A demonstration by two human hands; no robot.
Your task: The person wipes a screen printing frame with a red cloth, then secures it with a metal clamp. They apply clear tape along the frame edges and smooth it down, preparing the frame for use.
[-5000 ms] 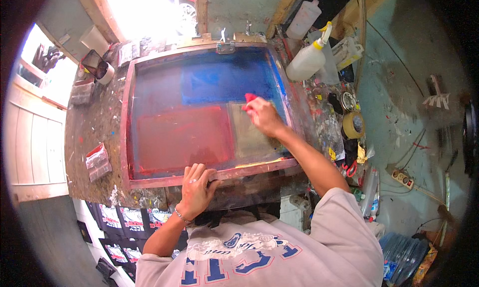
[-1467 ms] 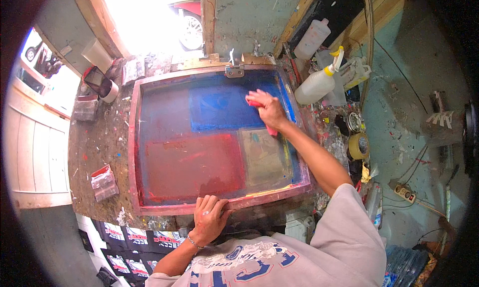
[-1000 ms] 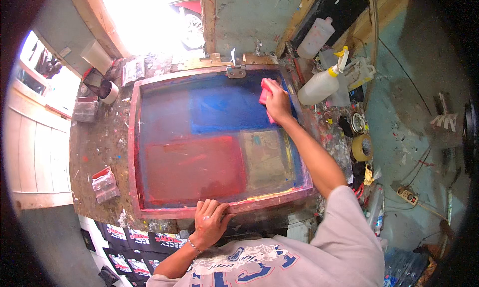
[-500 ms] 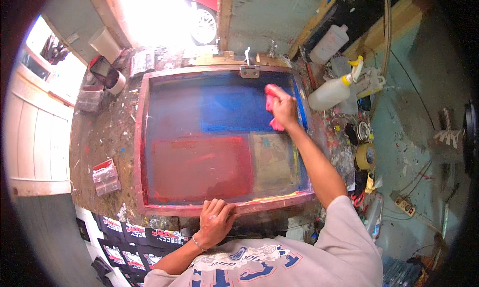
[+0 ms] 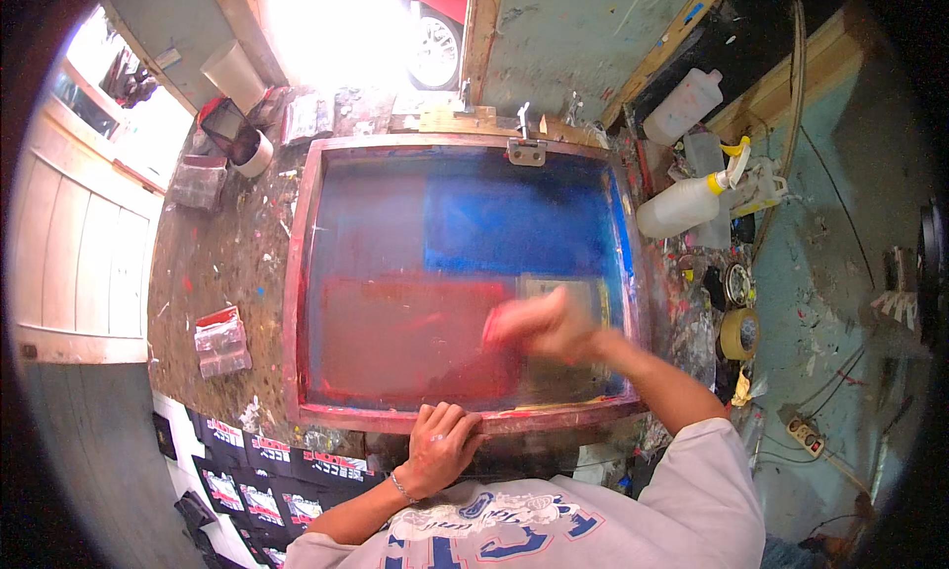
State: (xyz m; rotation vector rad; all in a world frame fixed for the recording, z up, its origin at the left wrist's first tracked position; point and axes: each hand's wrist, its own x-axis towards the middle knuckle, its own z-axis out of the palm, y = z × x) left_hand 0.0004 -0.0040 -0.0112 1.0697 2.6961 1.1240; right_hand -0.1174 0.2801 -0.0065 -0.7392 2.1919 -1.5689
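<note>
A large silk-screen frame [image 5: 295, 292] with reddish rails lies flat on the worktable. Blue, red and olive patches colour its mesh [image 5: 395, 337]. The fingers of my left hand [image 5: 440, 450] curl over the near rail and hold it. My right hand [image 5: 563, 330], smeared by motion, is over the lower right of the mesh, where the red patch meets the olive one. Its fingers are closed round a pinkish-red rag [image 5: 494, 324], mostly hidden and blurred now. A metal hinge clamp [image 5: 526, 152] grips the far rail.
Right of the frame stand a spray bottle [image 5: 682, 205], a white jug [image 5: 684, 106] and tape rolls [image 5: 737, 333]. On the left lie a clear packet [image 5: 223, 344] and a cup [image 5: 251, 154]. Printed black pieces [image 5: 259, 490] are below the table's near edge.
My right hand has swept with the rag from the blue patch at the far right toward me and slightly left. My left hand stays on the near rail. The whole view has shifted slightly.
</note>
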